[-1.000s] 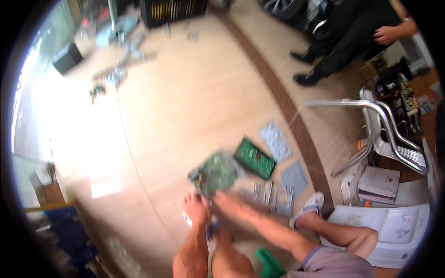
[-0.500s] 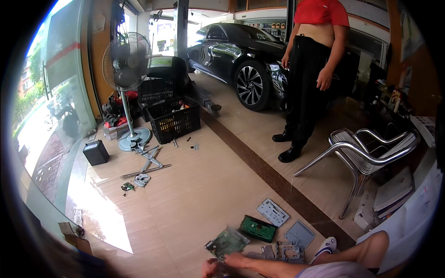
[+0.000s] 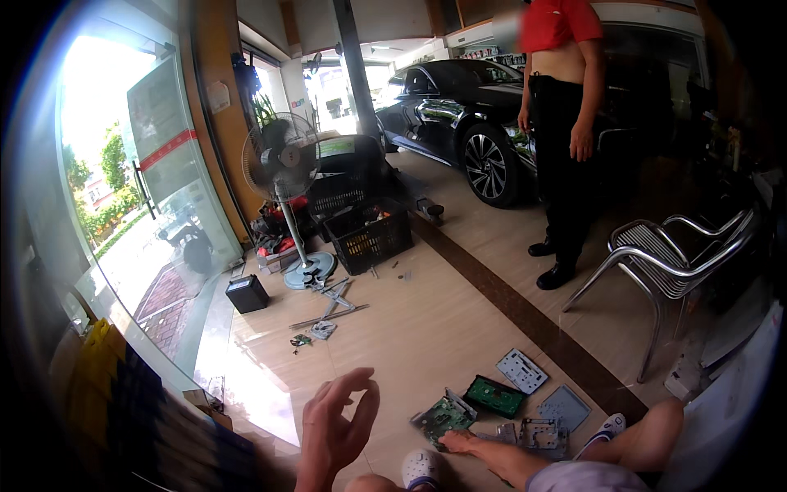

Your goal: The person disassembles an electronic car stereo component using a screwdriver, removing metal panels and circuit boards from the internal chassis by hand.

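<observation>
My left hand (image 3: 338, 422) is raised off the floor at the lower middle, its fingers curved and apart from the thumb, with nothing visible between them. To its right, my right hand (image 3: 461, 443) reaches low to the near edge of a green circuit board (image 3: 447, 416) with metal along its border. Its fingers look closed on that edge, though the fingertips are partly hidden. Beside this board lies another green board in a dark frame (image 3: 495, 395). Around them are a perforated metal plate (image 3: 522, 371), a flat grey panel (image 3: 564, 407) and a cut-out metal bracket (image 3: 543, 433).
A person (image 3: 566, 156) in a red top stands near a black car (image 3: 455, 102). A metal chair (image 3: 664, 258) is at right. Farther left are a pedestal fan (image 3: 283, 160), a black crate (image 3: 369, 236), a battery (image 3: 247, 293) and a scissor-shaped metal mechanism (image 3: 336, 299).
My left hand has left the circuit board and risen to the left. My right hand stays at the board's near edge. The view has swung left, and a white shoe now shows below.
</observation>
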